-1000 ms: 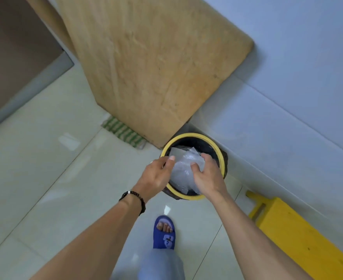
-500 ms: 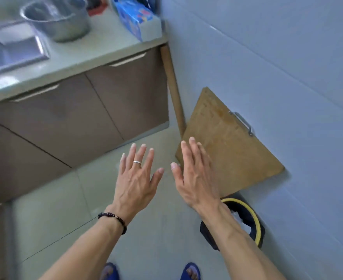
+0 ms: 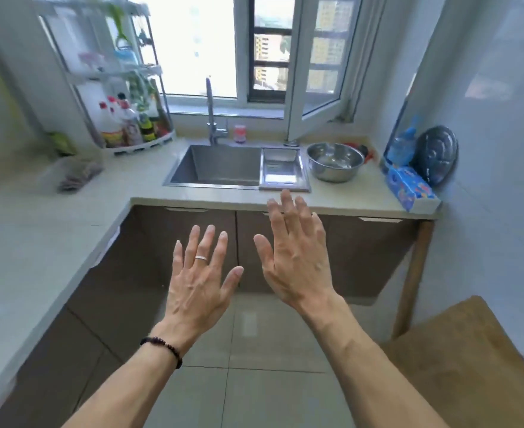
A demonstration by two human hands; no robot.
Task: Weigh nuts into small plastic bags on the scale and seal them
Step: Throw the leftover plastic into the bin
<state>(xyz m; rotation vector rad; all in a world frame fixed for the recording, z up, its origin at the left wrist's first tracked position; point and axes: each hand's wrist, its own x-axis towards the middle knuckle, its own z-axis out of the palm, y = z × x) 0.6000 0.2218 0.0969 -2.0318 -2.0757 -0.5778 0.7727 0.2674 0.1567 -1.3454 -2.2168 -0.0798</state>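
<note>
My left hand (image 3: 200, 276) is raised in front of me with its fingers spread straight, a ring on one finger and a bead bracelet at the wrist; it holds nothing. Beside it and slightly higher, my right hand (image 3: 296, 257) is also spread flat and holds nothing. Both hover in the air before the brown cabinet doors (image 3: 186, 242), below the counter's edge. A clear container with dark contents (image 3: 75, 176) lies blurred on the left counter. No scale shows in this view.
A steel sink (image 3: 220, 165) with a tap sits in the pale L-shaped counter (image 3: 38, 239). A steel bowl (image 3: 334, 162) and a blue box (image 3: 410, 188) stand to its right. A bottle rack (image 3: 131, 125) fills the left corner. A wooden board (image 3: 467, 356) leans at the lower right.
My hands let go of the clear plastic in the bin and rose with fingers spread. The view swung up from the floor bin to the counter, sink and window.
</note>
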